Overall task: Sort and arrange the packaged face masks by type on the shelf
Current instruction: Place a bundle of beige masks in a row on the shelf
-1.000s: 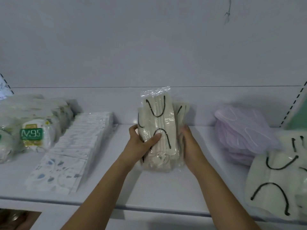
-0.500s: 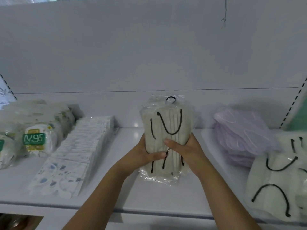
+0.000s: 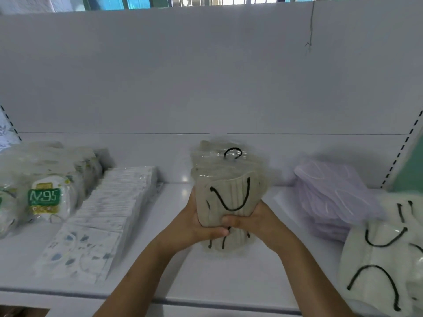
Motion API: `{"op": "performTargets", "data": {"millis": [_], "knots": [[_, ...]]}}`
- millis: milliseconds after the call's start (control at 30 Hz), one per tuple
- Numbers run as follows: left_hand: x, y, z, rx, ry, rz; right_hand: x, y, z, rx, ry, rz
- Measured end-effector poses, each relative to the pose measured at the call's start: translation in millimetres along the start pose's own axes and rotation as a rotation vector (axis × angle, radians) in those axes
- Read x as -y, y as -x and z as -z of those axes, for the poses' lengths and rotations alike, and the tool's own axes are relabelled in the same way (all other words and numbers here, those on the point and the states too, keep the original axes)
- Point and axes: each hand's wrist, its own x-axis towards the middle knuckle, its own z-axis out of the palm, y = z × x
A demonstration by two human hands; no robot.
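Both hands grip one bundle of beige masks with black ear loops point(image 3: 230, 197) — several clear-wrapped packs held upright above the middle of the white shelf point(image 3: 229, 277). The left hand point(image 3: 194, 227) wraps the bundle's lower left side, its fingers point(image 3: 217, 232) curled round the front and pressed together. The right hand point(image 3: 258, 223) closes on the lower right side, its fingers point(image 3: 231, 221) curled across the front just above those of the left hand, so the two hands touch. The bundle's bottom edge hangs just above the shelf; whether it touches the shelf cannot be told, since the plastic there is blurred. A further pack shows behind the bundle's top, with one black loop standing up.

Taking the held bundle as the landmark: to its left, near it, lies a long row of flat white packs with blue and grey prints point(image 3: 100, 220), overlapped like tiles and running back toward the shelf's rear panel point(image 3: 206, 76). Beyond that row, at the far left, sits a heap of clear bags with green N95 labels point(image 3: 43, 191). To the bundle's right, near but apart from it, lies a stack of lilac masks point(image 3: 332, 195). Farther right — at the frame's edge, toward the front — lies a pile of white masks with black ear loops point(image 3: 384, 255), partly overlapping the lilac stack's front corner.
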Motion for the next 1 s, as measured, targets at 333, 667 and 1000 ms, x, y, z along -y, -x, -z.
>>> {"op": "performTargets", "data": {"millis": [333, 667, 1000], "knots": [[-4, 1, -3, -0.148, 0.044, -0.052, -11, 2, -6, -0.054, -0.113, -0.057], [-55, -14, 26, -0.073, -0.324, -0.034, -2, 16, -17, -0.056, -0.006, -0.182], [-56, -30, 38, 0.239, -1.016, -0.015, 25, -1, 1, -0.220, 1.290, 0.140]]}}
